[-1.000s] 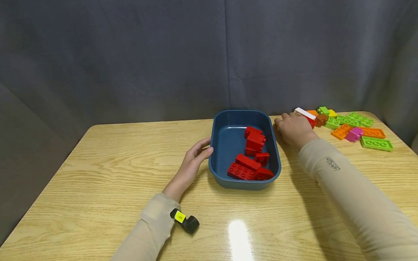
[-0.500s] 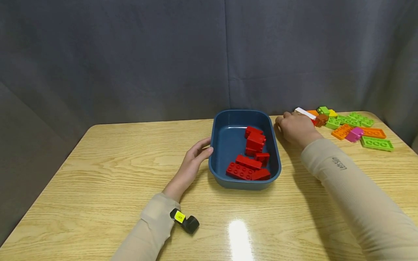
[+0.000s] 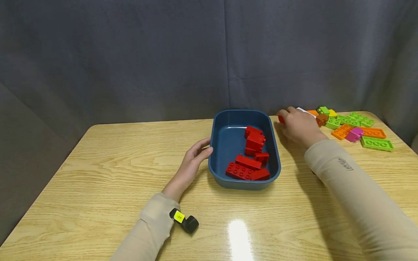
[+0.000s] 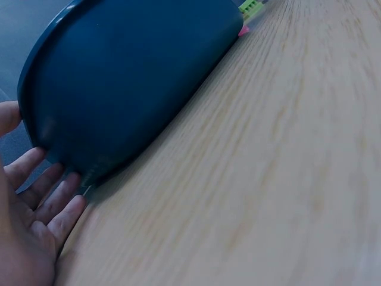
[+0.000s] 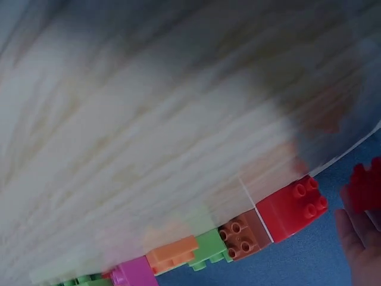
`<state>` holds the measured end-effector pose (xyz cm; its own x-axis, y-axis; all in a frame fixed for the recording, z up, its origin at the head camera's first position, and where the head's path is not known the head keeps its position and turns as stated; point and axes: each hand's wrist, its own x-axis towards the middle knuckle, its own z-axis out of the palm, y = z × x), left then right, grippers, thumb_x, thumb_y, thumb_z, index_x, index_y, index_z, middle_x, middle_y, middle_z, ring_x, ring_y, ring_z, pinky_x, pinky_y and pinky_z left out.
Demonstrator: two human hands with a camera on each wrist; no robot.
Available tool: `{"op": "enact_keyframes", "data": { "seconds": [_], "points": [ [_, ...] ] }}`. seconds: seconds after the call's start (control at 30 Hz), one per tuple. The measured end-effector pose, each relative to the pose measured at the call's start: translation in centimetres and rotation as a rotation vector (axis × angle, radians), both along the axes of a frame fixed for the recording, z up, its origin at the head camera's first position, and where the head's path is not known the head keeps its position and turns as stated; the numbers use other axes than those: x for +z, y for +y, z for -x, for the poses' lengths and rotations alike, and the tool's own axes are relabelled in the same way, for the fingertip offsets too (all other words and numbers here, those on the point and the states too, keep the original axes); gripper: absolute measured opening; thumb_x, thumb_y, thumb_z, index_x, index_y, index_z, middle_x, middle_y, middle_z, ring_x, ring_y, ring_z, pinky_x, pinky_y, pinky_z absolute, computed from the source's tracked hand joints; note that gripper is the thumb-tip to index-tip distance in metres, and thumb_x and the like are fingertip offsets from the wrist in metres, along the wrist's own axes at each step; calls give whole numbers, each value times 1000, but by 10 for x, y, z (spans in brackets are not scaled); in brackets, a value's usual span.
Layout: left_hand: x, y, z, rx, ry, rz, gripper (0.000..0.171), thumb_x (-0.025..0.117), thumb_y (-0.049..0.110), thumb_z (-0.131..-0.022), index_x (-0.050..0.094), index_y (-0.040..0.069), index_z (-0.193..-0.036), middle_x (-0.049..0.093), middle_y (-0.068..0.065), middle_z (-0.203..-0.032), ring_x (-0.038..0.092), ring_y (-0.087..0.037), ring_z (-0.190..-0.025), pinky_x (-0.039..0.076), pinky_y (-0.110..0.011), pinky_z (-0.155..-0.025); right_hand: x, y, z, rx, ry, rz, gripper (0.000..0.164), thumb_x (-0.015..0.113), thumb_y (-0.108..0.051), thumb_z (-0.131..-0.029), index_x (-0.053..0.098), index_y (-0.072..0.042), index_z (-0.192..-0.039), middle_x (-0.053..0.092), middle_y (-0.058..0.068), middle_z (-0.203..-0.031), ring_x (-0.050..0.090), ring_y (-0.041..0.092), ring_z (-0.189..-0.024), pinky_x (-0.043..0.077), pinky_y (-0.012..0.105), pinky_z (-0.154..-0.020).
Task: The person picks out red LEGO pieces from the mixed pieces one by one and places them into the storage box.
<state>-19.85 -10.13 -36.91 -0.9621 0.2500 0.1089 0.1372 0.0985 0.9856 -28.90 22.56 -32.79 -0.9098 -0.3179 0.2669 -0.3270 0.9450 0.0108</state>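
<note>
A blue-grey plastic bin (image 3: 243,185) stands on the table with several red toy bricks (image 3: 248,162) inside. My left hand (image 3: 191,163) rests its fingers and thumb against the bin's left side; in the left wrist view its fingertips touch the outer wall. Beyond the bin's right side, my right hand (image 3: 302,125) pinches a red brick (image 5: 366,185), which peeks out past the fingers in the head view. Close by lies another red brick (image 5: 292,208) beside a thin white edge, partly hidden behind the hand in the head view.
Loose bricks lie at the back right: a brown one (image 3: 322,119), a magenta one (image 3: 354,134), orange plates (image 3: 373,132), and green pieces (image 3: 377,143). A grey curtain (image 3: 163,61) hangs behind the table's far edge.
My right hand has shifted slightly right and up, and a red brick now shows at its fingertips. One red brick in the bin settled lower. My left hand has stayed put.
</note>
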Motion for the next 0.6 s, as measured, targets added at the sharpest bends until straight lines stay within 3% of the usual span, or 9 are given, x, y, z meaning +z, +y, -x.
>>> {"op": "enact_keyframes", "data": {
  "seconds": [0.13, 0.3, 0.6],
  "points": [
    [1, 0, 0, 2, 1, -2, 47, 48, 28, -96, 44, 10, -139, 44, -11, -146, 47, -25, -127, 32, -50, -114, 6, -2, -1, -64, -59, 89, 40, 56, -18, -87, 52, -3, -124, 56, 26, -112, 53, 40, -94, 52, 59, -77],
    [1, -1, 0, -3, 4, -1, 47, 48, 28, -96, 43, 12, -140, 44, -11, -146, 46, -25, -127, 32, -50, -113, 12, -3, -3, -120, -49, 242, 42, 49, -19, -91, 48, -6, -131, 53, 27, -122, 52, 42, -99, 48, 63, -82],
    [2, -1, -1, -6, 9, -12, 47, 48, 27, -96, 44, 10, -139, 44, -13, -146, 46, -25, -127, 33, -50, -113, 23, -3, -11, -76, 17, 320, 41, 51, -20, -91, 51, -6, -129, 55, 28, -121, 52, 43, -98, 48, 62, -82]
  ]
}}
